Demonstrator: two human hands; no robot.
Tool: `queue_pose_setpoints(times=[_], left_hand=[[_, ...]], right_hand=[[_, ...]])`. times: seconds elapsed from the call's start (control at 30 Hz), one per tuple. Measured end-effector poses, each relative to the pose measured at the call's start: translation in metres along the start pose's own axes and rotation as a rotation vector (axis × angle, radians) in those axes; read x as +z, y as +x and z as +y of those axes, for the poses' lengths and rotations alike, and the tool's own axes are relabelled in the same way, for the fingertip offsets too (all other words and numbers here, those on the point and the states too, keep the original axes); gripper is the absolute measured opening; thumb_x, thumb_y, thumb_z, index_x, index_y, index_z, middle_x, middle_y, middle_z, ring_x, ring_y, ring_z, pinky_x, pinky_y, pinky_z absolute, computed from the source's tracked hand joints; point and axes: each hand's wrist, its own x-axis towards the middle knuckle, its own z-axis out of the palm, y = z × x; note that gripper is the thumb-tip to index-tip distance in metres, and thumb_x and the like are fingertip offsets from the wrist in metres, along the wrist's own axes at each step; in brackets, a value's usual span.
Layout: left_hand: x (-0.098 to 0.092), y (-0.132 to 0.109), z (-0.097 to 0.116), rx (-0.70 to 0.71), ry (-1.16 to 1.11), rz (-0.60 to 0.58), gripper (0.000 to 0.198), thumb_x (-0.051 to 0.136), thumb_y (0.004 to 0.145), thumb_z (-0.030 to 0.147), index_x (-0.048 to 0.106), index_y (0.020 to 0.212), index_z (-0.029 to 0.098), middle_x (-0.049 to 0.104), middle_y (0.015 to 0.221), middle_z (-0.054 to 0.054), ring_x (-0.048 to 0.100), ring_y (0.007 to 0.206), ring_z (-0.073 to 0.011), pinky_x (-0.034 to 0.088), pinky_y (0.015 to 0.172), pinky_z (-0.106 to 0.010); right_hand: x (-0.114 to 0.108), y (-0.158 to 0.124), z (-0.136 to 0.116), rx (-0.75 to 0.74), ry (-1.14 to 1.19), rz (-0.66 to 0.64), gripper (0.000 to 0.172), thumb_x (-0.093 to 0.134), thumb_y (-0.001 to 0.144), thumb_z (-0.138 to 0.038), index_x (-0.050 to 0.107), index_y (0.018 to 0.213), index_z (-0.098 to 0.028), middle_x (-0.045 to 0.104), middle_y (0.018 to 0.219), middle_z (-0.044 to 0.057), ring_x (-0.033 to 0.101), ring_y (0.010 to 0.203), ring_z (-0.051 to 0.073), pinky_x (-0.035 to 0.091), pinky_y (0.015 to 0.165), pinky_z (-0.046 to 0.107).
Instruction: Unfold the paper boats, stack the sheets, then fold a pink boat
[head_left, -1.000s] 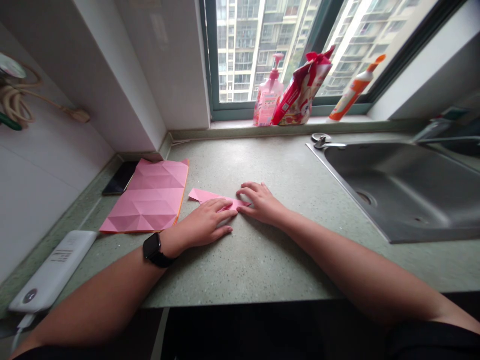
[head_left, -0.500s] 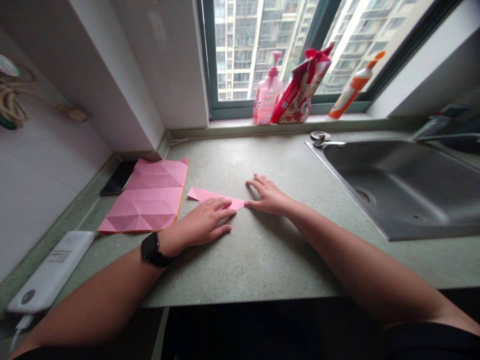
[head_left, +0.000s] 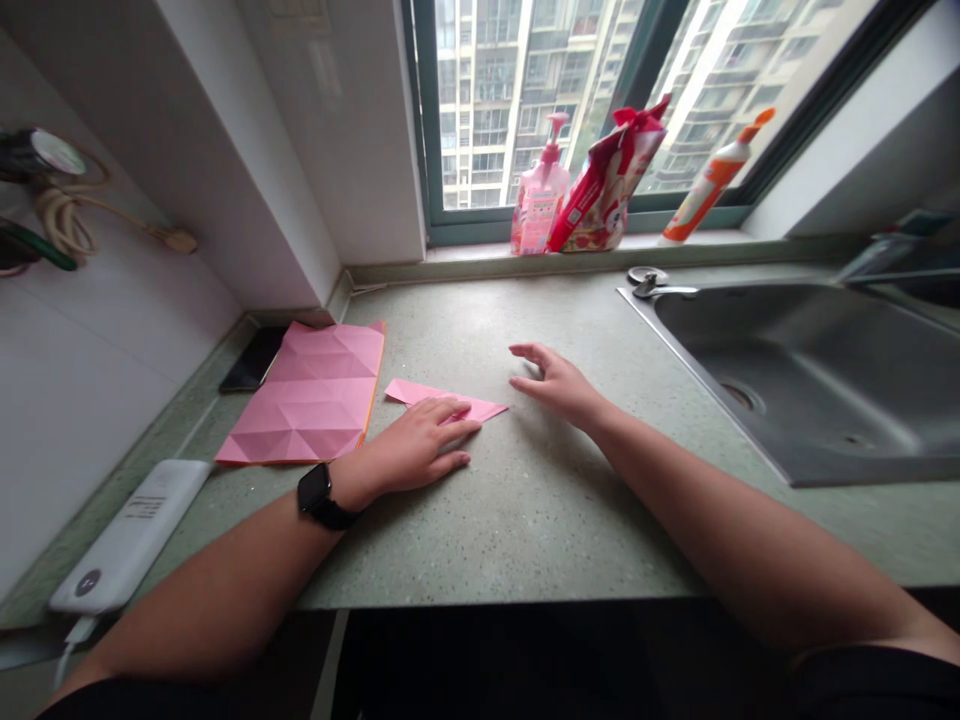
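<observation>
A narrow folded strip of pink paper [head_left: 414, 391] lies on the speckled green counter [head_left: 540, 530], its right end tapering to a point. My left hand [head_left: 420, 440] rests flat over the middle of the strip, fingers stretched out and pressing on it; part of the paper is hidden under them. A black watch is on that wrist. To the right of the strip's tip, my right hand [head_left: 559, 385] hovers with thumb and fingers apart, touching nothing. Left of the strip lies a creased pink sheet [head_left: 315, 390] with an orange edge showing beneath it.
A dark phone [head_left: 253, 360] lies partly under the creased sheet, and a white power bank [head_left: 131, 535] with a cable sits at the left. A steel sink [head_left: 810, 390] is on the right. On the windowsill stand a pump bottle [head_left: 538, 210], a red bag [head_left: 611, 190] and an orange-white bottle [head_left: 709, 190].
My right hand has come off the tip of the strip and moved slightly right, leaving the point exposed. My left hand stays on the paper. The whole view has shifted a little.
</observation>
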Motion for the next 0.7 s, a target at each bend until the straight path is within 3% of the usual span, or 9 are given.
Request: queue_pose_setpoints(times=[0.1, 0.27, 0.43, 0.57, 0.7], left_hand=[[0.001, -0.001, 0.0, -0.007, 0.009, -0.004, 0.046, 0.07, 0.106, 0.039, 0.066, 0.149, 0.025, 0.059, 0.162, -0.016, 0.054, 0.151, -0.0362, 0.045, 0.126, -0.056], [0.0, 0.001, 0.001, 0.013, 0.009, 0.01, 0.052, 0.069, 0.107, 0.039, 0.059, 0.155, 0.025, 0.06, 0.162, -0.014, 0.057, 0.148, -0.0334, 0.046, 0.124, -0.053], [-0.007, 0.003, 0.001, -0.099, 0.038, 0.139, 0.026, 0.058, 0.108, 0.026, 0.07, 0.129, 0.019, 0.077, 0.131, -0.012, 0.069, 0.125, -0.0298, 0.053, 0.111, -0.048], [-0.016, 0.0, -0.007, -0.255, 0.202, 0.194, 0.035, 0.055, 0.095, 0.007, 0.071, 0.124, 0.017, 0.077, 0.128, -0.012, 0.068, 0.118, -0.0311, 0.052, 0.108, -0.051], [-0.018, -0.003, -0.015, -0.342, 0.25, 0.178, 0.042, 0.05, 0.093, 0.003, 0.071, 0.127, 0.017, 0.077, 0.13, -0.012, 0.068, 0.122, -0.0304, 0.05, 0.114, -0.051]], right_hand=[[-0.002, -0.006, -0.019, -0.211, -0.099, -0.012, 0.021, 0.068, 0.099, -0.024, 0.082, 0.114, -0.027, 0.081, 0.116, 0.007, 0.077, 0.109, 0.026, 0.06, 0.102, 0.045], [0.003, -0.021, -0.039, -0.455, -0.271, -0.252, 0.024, 0.066, 0.104, -0.025, 0.086, 0.115, -0.033, 0.08, 0.108, 0.005, 0.074, 0.093, 0.021, 0.059, 0.082, 0.036], [0.005, -0.024, -0.042, -0.498, -0.312, -0.326, 0.021, 0.071, 0.103, -0.026, 0.088, 0.111, -0.034, 0.079, 0.107, 0.005, 0.072, 0.093, 0.02, 0.059, 0.085, 0.036], [0.0, -0.021, -0.039, -0.512, -0.369, -0.311, 0.019, 0.07, 0.105, -0.031, 0.088, 0.111, -0.034, 0.078, 0.114, 0.007, 0.071, 0.103, 0.024, 0.06, 0.093, 0.042], [-0.009, -0.015, -0.03, -0.49, -0.458, -0.249, 0.023, 0.067, 0.107, -0.037, 0.089, 0.102, -0.032, 0.075, 0.125, 0.012, 0.068, 0.115, 0.03, 0.059, 0.102, 0.052]])
